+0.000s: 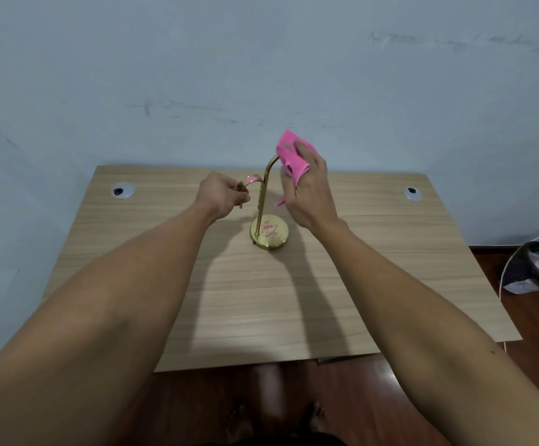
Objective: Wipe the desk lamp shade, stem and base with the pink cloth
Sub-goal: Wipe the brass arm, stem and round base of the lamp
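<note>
Item: brass desk lamp, centre of worktop. My left hand is closed on the curved part at 9 o'clock. My right hand clasps the pink cloth at the stem's top bend. Base still pink-marked, apparently unwiped.

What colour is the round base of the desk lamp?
Shiny gold, with pink reflections of the cloth on top; the lamp base shows clearly in the head view.

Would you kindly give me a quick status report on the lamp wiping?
Left hand gripping the shade. Right hand pressing pink cloth on the stem's top bend. Base still shows pink marks. Nothing in the way.
</note>
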The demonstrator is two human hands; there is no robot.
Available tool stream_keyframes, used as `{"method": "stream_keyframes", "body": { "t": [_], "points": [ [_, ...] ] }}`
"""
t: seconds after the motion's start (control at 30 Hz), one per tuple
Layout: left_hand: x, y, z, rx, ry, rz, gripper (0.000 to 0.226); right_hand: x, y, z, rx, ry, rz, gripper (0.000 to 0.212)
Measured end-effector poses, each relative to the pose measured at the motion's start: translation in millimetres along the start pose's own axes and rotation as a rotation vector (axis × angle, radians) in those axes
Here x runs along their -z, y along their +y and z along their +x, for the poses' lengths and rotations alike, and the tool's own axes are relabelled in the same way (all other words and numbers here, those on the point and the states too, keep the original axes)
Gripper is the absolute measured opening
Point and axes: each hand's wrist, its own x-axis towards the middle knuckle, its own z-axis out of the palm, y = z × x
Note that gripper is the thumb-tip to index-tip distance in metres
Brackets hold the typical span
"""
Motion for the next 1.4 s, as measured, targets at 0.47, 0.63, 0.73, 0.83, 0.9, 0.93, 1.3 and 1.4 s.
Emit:
{"method": "stream_keyframes", "body": {
  "t": [0.47, 0.63, 0.73, 0.83, 0.9, 0.93, 1.3, 1.4],
  "points": [
    [-1, 2, -3, -0.075, -0.019, 0.101, 0.006, -17, -7, -21, 0.039, -0.005, 0.077, 0.065],
    [1, 3, -4, -0.115, -0.026, 0.147, 0.006, -44, 7, -35, 0.168, -0.076, 0.001, 0.069],
    [0, 3, -3, -0.113, -0.017, 0.143, 0.008, -42, 8, -44, 0.219, -0.080, 0.063, 0.060],
    [0, 4, -5, -0.109, -0.017, 0.134, 0.007, -39, 6, -55, -0.085, -0.125, 0.256, 0.036],
    [0, 4, -6, -0.111, -0.019, 0.139, 0.005, -37, 1, -54, -0.570, -0.018, 0.558, 0.040],
    [0, 4, -6, -0.110, -0.020, 0.137, 0.006, -34, -2, -51, -0.754, 0.063, 0.741, 0.044],
    [1, 7, -9, -0.122, -0.030, 0.175, 0.006, 25, -49, 44, -1.226, 0.335, 1.623, 0.043],
    [1, 8, -9, -0.130, -0.021, 0.187, 0.005, 8, -64, 36, -1.095, 0.306, 1.428, 0.034]
  ]
}}
